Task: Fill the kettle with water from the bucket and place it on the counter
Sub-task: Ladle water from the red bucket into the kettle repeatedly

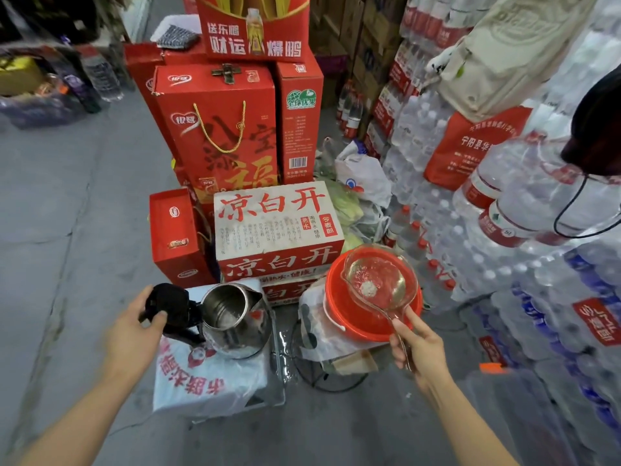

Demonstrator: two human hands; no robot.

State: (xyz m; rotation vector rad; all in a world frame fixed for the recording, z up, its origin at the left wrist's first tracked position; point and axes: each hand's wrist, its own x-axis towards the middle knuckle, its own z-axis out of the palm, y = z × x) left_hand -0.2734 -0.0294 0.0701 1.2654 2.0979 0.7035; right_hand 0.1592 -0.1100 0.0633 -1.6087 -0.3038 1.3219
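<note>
Nearest the lens, two bare forearms reaching in from the bottom corners. Beyond them, grey concrete floor (60,230). Along the right, a wall of shrink-wrapped water bottles (504,264), with a large clear jug (510,193) jutting out among them. Behind, at centre, a stack of red gift boxes (218,129). In front of those, a white and red carton (279,223) printed with big red characters. Lower left of centre, a white wrapped pack (208,381) with red print, lying on the floor. On top of that pack, the steel kettle (232,317), upright, mouth open, black lid (168,304) flipped back to the left. Just right of the kettle, the red bucket (339,307), sitting in crumpled plastic wrap above a black wire stand (322,381). Over the bucket, a clear ladle (379,280), bowl tilted toward the camera, water inside; touching the bucket rim or not, cannot tell. Left hand (134,327) on the lid, thumb curled over its near edge, the other fingers tucked behind, mostly hidden. Right hand (420,344) below the bucket, fingers (400,326) pressed together around the thin ladle handle, thumb closing the pinch from the right.
</note>
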